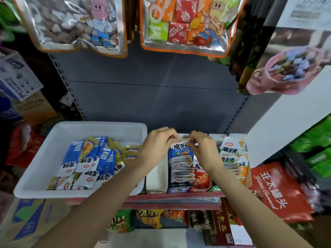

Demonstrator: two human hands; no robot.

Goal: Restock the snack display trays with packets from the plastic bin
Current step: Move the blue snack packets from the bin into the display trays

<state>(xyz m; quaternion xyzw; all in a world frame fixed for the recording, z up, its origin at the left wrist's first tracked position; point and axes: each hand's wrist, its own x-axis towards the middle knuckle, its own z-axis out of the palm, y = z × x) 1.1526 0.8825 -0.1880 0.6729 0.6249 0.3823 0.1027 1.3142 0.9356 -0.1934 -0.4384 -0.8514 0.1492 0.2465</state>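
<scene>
Packets stand filed in the blue display tray on the shelf; the left hand and right hand both pinch the rearmost blue packet, seating it upright. Next likely needs another from the white plastic bin, just left, still well stocked

1. A grey metal back panel rises behind the shelf, with slotted uprights at both sides.
2. The shelf has a red front edge.
3. A white wall stands at right.
4. 2 clear hanging bags dangle overhead.
5. Cardboard boxes are stacked at left.
</scene>
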